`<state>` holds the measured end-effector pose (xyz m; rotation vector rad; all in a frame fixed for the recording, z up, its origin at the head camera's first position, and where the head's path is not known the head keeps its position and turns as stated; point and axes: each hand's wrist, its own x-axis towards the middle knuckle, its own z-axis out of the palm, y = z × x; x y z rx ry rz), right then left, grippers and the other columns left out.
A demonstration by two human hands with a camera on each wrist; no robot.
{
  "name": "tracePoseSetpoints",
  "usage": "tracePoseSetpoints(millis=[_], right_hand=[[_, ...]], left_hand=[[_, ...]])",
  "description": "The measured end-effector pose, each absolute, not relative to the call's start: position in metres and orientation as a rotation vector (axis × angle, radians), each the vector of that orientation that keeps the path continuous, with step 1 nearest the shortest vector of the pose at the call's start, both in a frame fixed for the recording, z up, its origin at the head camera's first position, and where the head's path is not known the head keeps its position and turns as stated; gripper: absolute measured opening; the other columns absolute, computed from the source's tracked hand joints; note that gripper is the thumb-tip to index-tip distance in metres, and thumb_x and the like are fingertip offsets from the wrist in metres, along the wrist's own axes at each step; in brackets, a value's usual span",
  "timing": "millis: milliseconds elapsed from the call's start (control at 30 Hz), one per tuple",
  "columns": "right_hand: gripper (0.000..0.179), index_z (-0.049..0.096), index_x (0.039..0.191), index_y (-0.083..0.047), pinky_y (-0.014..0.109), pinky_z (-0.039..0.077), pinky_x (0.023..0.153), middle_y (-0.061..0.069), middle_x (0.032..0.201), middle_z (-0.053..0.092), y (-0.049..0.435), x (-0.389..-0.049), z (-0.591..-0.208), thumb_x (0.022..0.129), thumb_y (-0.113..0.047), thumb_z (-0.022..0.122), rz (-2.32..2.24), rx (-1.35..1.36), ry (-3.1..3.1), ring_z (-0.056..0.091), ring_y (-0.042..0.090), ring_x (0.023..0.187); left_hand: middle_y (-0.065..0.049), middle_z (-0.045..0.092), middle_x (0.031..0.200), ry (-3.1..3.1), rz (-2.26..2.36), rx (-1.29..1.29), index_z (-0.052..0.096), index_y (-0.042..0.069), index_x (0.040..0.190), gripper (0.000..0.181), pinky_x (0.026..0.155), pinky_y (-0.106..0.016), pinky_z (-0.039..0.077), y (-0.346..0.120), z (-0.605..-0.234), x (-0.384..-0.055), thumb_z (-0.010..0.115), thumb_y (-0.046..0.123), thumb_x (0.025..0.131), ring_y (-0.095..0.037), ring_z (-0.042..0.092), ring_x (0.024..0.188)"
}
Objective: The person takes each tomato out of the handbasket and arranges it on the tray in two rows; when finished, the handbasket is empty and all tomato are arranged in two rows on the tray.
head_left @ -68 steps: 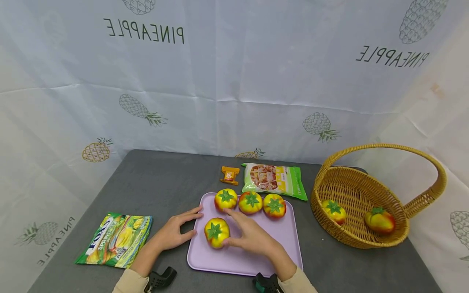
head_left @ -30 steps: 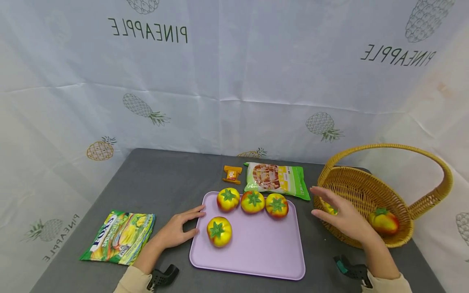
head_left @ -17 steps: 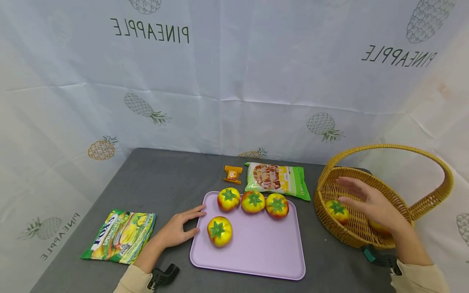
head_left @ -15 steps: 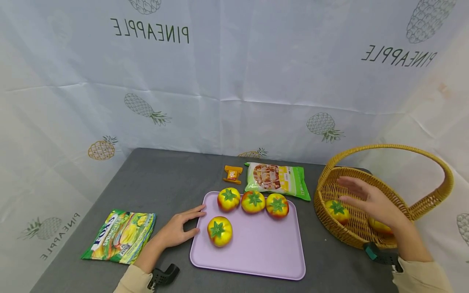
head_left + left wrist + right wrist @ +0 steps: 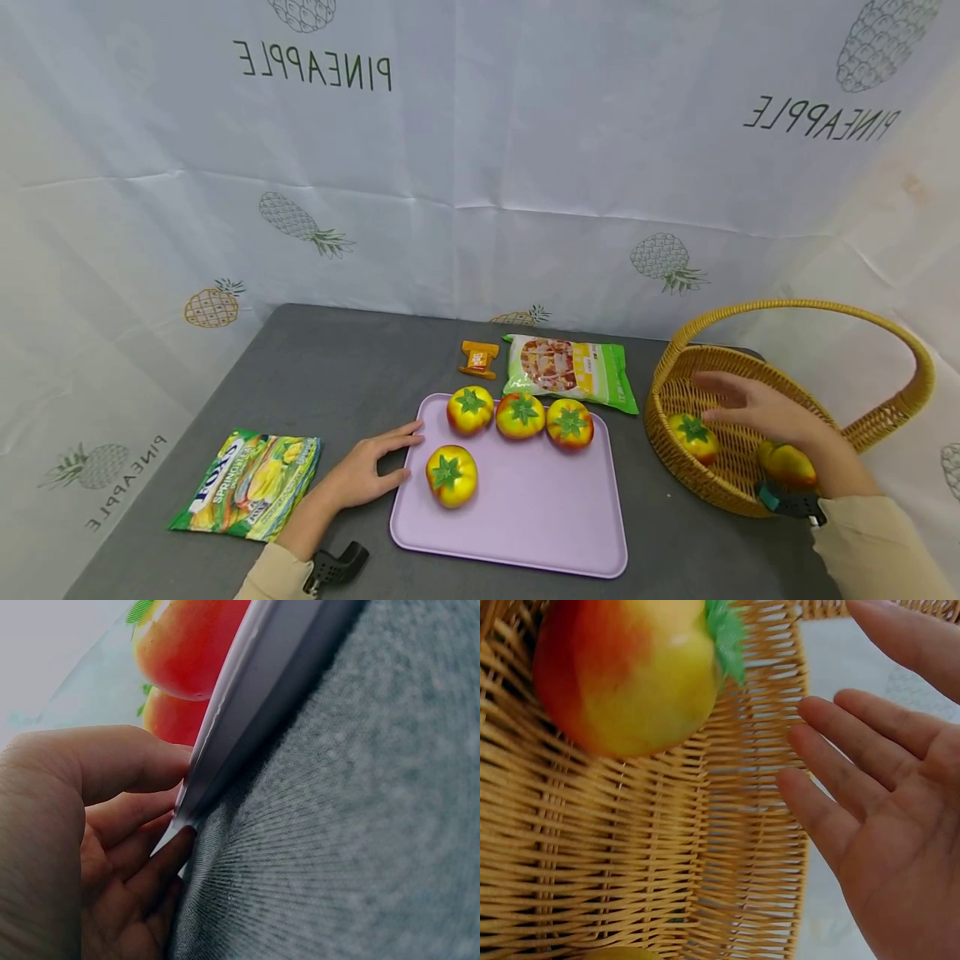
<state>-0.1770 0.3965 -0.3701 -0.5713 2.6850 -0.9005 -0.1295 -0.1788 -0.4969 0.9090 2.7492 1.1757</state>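
Note:
In the head view my left hand lies at the left edge of the lilac tray, fingers extended. The left wrist view shows its fingertips right at the tray rim. On the tray sit a yellow-red toy persimmon with a green star top, nearest that hand, and a row of three more, one being the right-hand persimmon. My right hand hovers, holding nothing, over the wicker basket. Beside its fingers is a persimmon inside the basket; another persimmon is partly behind the wrist.
A green Fox's candy bag lies left of the tray. Behind the tray are a small orange wrapped snack and a green-white food packet. The basket's tall handle arches above the right forearm. A pineapple-print cloth hangs behind.
My right hand has left the persimmon on the tray, moved right over the basket, and lowered slightly there. My left hand stays at the tray edge; the persimmons have not moved.

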Motion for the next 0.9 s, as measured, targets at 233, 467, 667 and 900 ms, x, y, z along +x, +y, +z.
tracePoseSetpoints(millis=[233,467,667,900], right_hand=[[0.062,0.034,0.141,0.008,0.018,0.047,0.084,0.033,0.14,0.04,0.401,-0.186,-0.376,0.093,-0.02,0.059,-0.886,-0.553,2.475,0.051,0.004,0.12],[0.071,0.024,0.144,0.011,0.032,0.046,0.091,0.038,0.145,0.027,0.401,-0.192,-0.384,0.09,-0.02,0.059,-0.89,-0.52,2.272,0.028,0.059,0.129],[0.078,0.019,0.146,0.01,0.064,0.037,0.095,0.039,0.147,0.02,0.401,-0.192,-0.386,0.088,-0.022,0.061,-0.877,-0.515,2.224,0.021,0.061,0.13],[0.083,0.015,0.149,0.006,0.07,0.029,0.098,0.037,0.149,0.015,0.401,-0.191,-0.387,0.087,-0.021,0.063,-0.901,-0.508,2.162,0.014,0.062,0.131]], left_hand=[[0.0,0.046,0.146,2.753,1.168,0.904,0.059,0.017,0.13,0.045,0.103,-0.046,0.04,-0.179,-0.497,-0.129,0.067,0.022,0.085,-0.026,0.046,0.131],[-0.001,0.046,0.146,2.746,1.179,0.909,0.059,0.017,0.13,0.045,0.103,-0.047,0.04,-0.179,-0.497,-0.13,0.067,0.023,0.085,-0.026,0.046,0.132],[-0.001,0.046,0.146,2.744,1.183,0.907,0.059,0.017,0.13,0.045,0.103,-0.047,0.04,-0.179,-0.498,-0.13,0.067,0.023,0.085,-0.026,0.046,0.132],[-0.002,0.047,0.145,2.76,1.184,0.934,0.06,0.015,0.129,0.045,0.103,-0.045,0.041,-0.179,-0.498,-0.13,0.068,0.02,0.084,-0.026,0.047,0.131]])
